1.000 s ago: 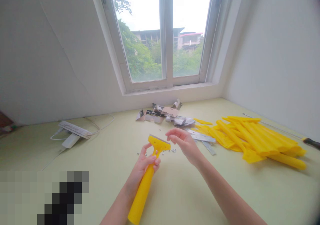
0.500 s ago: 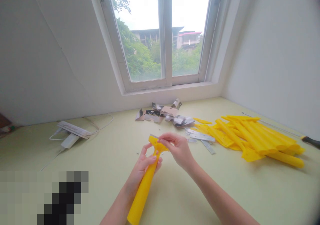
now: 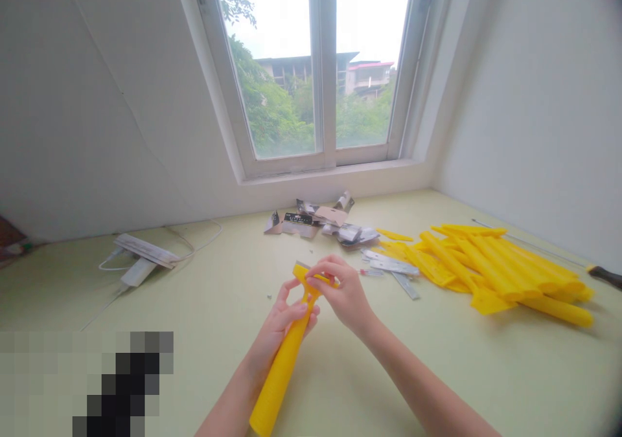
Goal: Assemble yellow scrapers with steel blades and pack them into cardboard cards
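A yellow scraper (image 3: 283,369) with a long round handle slants up from the bottom middle. A thin metal blade (image 3: 304,265) shows along the edge of its wide head. My left hand (image 3: 276,324) is closed round the scraper's neck and upper handle, thumb on top. My right hand (image 3: 343,291) is at the head, its thumb and fingertips pinched together against the face. Whatever those fingertips hold is hidden. On the table left of the head lies a tiny metal piece (image 3: 269,296), too small to name.
Several yellow scraper parts (image 3: 505,262) are heaped at the right, beside flat metal strips (image 3: 392,262). Opened packaging (image 3: 333,215) lies below the window. A long screwdriver (image 3: 605,276) rests by the right wall. At the left are a power strip (image 3: 148,251) and its cables.
The scraper and both hands have shifted slightly right. My right fingertips have moved a little lower on the head, and the head has turned slightly.
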`<state>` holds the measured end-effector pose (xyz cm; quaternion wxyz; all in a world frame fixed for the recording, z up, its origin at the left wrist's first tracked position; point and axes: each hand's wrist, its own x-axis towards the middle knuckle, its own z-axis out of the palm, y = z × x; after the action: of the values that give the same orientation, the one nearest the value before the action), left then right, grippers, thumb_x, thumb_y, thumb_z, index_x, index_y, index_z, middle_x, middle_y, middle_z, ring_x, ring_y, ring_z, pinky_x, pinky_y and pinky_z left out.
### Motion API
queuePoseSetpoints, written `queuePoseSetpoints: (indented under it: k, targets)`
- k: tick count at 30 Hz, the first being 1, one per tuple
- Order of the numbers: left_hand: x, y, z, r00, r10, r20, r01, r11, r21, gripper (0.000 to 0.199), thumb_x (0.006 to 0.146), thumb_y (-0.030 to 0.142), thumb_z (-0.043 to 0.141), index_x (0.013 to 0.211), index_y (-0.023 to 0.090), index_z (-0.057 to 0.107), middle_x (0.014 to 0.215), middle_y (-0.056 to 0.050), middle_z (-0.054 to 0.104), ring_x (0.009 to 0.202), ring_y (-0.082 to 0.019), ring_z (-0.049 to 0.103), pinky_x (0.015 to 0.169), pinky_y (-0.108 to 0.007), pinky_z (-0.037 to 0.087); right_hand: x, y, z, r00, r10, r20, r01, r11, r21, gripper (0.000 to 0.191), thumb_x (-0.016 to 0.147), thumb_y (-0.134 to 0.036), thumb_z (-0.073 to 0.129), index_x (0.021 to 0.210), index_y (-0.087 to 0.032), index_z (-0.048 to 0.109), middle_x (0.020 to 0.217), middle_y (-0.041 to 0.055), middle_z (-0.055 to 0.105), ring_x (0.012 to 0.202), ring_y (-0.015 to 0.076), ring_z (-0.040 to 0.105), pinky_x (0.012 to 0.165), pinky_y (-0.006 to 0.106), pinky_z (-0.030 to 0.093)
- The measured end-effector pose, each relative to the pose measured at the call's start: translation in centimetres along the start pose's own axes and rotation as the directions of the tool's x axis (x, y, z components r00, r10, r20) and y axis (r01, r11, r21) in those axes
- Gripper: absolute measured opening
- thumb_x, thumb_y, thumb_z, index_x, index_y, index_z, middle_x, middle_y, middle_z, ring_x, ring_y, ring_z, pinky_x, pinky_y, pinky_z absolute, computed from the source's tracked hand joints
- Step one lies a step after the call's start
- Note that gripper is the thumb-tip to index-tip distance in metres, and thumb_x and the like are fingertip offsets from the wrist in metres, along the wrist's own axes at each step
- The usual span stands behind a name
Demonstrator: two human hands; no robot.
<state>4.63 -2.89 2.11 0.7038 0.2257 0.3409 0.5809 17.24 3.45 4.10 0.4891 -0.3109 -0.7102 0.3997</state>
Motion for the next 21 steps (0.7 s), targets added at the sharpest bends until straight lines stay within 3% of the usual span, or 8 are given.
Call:
queuePoseSetpoints:
  k: [12,21]
  targets:
    - [-0.06,-0.07,0.04,1.000,0.006,0.015,-0.007,1.000,0.016,0.054,0.064,0.012,0.066,0.107,0.026,0.037,0.083,0.000,0.059,0.066,-0.006,0.057,0.068,-0.018,0.044,0.12,0.17,-0.27,0.999,0.019,0.027,-0.021,0.998,0.052,0.009,0.070,-0.017,0.059,0.070,-0.022,0.067,0.076,0.0013,0.051,0.073,0.0145,0.052,0.059,0.024,0.042]
    - [-0.19,-0.27,0.18,1.000,0.003,0.024,-0.004,0.999,0.052,0.055,0.063,0.014,0.067,0.106,0.026,0.036,0.082,0.000,0.059,0.064,-0.006,0.056,0.067,-0.018,0.042,0.31,-0.04,-0.68,0.999,0.006,0.037,-0.003,0.996,-0.085,0.006,0.070,-0.018,0.058,0.067,-0.020,0.062,0.071,0.0008,0.055,0.073,0.0149,0.050,0.059,0.025,0.039]
